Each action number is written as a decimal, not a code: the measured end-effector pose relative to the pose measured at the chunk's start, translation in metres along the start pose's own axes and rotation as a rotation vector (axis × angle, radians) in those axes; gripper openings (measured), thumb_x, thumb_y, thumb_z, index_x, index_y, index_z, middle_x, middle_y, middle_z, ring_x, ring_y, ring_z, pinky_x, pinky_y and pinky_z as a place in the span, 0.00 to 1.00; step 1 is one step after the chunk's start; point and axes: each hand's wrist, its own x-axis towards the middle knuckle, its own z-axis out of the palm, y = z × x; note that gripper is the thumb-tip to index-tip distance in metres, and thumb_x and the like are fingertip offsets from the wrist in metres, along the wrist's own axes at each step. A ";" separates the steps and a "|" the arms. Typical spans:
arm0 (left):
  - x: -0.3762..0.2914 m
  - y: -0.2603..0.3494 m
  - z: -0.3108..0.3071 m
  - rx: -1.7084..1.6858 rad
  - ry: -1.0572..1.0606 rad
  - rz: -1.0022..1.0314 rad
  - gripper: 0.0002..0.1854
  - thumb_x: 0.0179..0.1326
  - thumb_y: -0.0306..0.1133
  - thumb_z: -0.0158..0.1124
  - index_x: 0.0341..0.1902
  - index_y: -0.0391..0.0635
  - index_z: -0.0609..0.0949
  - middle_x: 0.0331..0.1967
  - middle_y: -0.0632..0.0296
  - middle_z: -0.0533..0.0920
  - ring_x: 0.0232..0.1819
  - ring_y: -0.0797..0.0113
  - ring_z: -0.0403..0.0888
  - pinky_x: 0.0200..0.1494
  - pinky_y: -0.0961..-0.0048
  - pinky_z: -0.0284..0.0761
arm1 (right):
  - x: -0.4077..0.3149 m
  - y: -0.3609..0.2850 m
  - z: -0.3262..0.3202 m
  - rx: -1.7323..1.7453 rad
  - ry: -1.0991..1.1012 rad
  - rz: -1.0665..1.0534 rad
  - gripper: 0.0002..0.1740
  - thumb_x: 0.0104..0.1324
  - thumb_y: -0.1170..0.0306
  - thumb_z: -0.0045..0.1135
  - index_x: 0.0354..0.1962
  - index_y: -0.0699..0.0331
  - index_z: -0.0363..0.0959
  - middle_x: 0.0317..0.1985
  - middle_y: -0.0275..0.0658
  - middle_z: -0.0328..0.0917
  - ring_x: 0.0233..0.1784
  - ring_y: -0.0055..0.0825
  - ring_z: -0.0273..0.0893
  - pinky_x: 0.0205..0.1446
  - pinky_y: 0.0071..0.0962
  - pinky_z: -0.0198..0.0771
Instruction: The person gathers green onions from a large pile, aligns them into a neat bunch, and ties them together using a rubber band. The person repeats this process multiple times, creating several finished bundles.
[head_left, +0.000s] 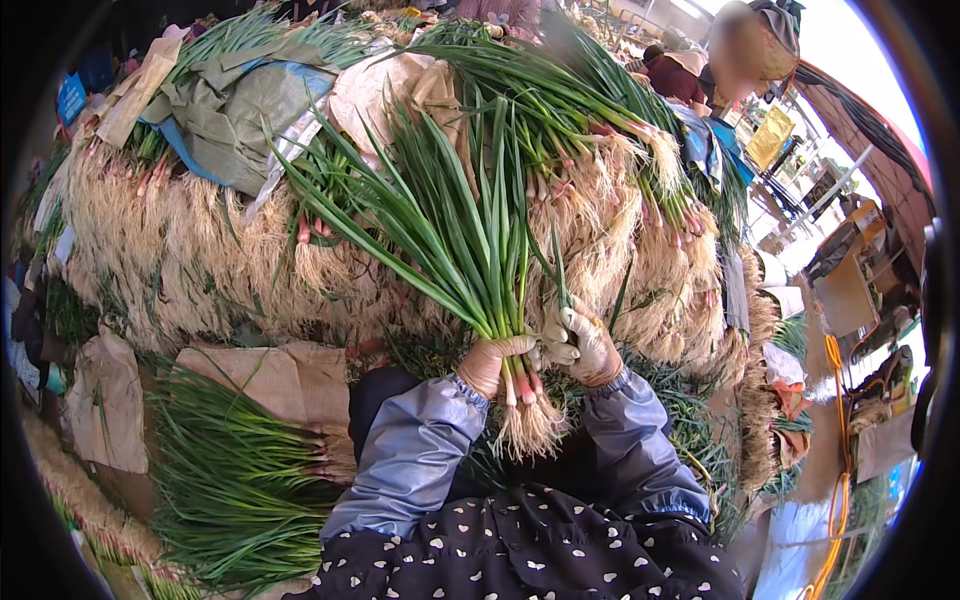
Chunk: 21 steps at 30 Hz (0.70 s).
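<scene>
My left hand (486, 366), in a thin pale glove, is shut around the lower stems of a bunch of green garlic (491, 247). The long flat leaves fan up and away from me, while the pinkish stem ends and pale roots (529, 427) hang below the fist. Just right of the bunch, my right hand (585, 346), also gloved, pinches a green leaf (559, 277) between thumb and fingers. Its fingertips are close against the stems; whether they touch them cannot be told. Grey-blue sleeve covers (420, 435) reach both wrists.
A high stack of green garlic (202, 247), roots facing me, stands ahead, partly under a grey-green cloth (240, 112). More plants (240, 465) lie at my left beside a brown sheet (247, 379). Loose leaves (697, 427) litter the right. An orange cord (838, 420) and people (739, 60) are beyond.
</scene>
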 end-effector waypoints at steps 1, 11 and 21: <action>-0.004 0.003 0.003 -0.106 -0.155 0.011 0.07 0.54 0.27 0.61 0.35 0.42 0.74 0.21 0.54 0.78 0.20 0.53 0.79 0.18 0.59 0.77 | -0.006 -0.002 -0.014 0.143 -0.040 0.090 0.03 0.67 0.71 0.44 0.37 0.60 0.65 0.23 0.30 0.65 0.19 0.16 0.61 0.20 0.14 0.55; -0.011 0.113 0.035 -0.279 -0.752 0.817 0.16 0.61 0.27 0.53 0.54 0.46 0.69 0.27 0.69 0.75 0.32 0.73 0.74 0.45 0.69 0.69 | 0.030 -0.055 -0.034 -1.967 -0.018 -0.009 0.17 0.62 0.61 0.53 0.46 0.58 0.67 0.32 0.45 0.78 0.33 0.38 0.79 0.35 0.33 0.76; 0.033 0.072 -0.004 -0.225 -0.137 0.449 0.08 0.53 0.28 0.63 0.37 0.44 0.75 0.23 0.64 0.74 0.30 0.66 0.75 0.40 0.62 0.74 | 0.196 -0.100 -0.021 -2.216 0.534 -0.303 0.07 0.61 0.69 0.47 0.36 0.58 0.71 0.32 0.40 0.78 0.35 0.37 0.78 0.36 0.35 0.72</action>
